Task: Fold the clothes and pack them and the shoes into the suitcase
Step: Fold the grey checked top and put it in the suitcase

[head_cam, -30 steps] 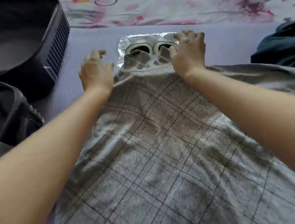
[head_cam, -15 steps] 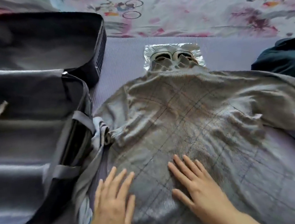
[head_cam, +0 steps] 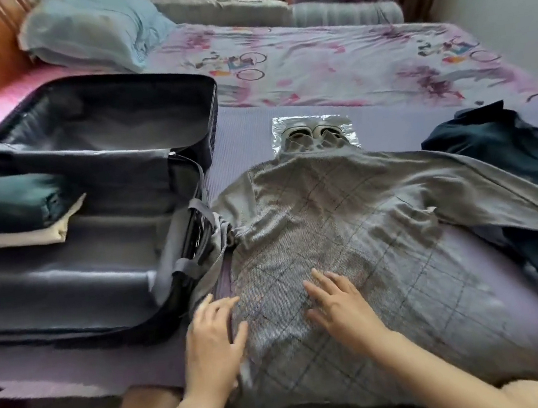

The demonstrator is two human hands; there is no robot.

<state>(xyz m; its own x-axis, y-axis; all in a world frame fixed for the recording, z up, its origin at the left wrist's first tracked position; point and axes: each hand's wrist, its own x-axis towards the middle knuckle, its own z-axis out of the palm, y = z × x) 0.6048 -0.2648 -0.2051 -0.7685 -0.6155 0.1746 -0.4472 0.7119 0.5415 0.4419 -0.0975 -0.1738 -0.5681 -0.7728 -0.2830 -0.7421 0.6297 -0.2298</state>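
Note:
A grey checked sweater (head_cam: 348, 213) lies spread flat on the purple mat, its collar toward the far side. My left hand (head_cam: 212, 339) rests flat on its lower left edge, fingers straight. My right hand (head_cam: 340, 304) presses flat on the lower middle of the sweater. A pair of shoes in a clear plastic bag (head_cam: 312, 132) lies beyond the collar, partly covered by it. The open dark suitcase (head_cam: 159, 170) stands to the left, with a folded dark green garment (head_cam: 4, 203) on a folded cream one (head_cam: 23, 236) inside.
A dark blue garment (head_cam: 512, 149) lies crumpled at the right, under the sweater's right sleeve. The purple mat (head_cam: 240, 135) sits on a bed with a floral sheet (head_cam: 327, 64). Pillows and folded bedding line the far side.
My hands came back from the sweater's collar to its lower part and lie flat there. The view has pulled back and up, showing the whole suitcase and bed.

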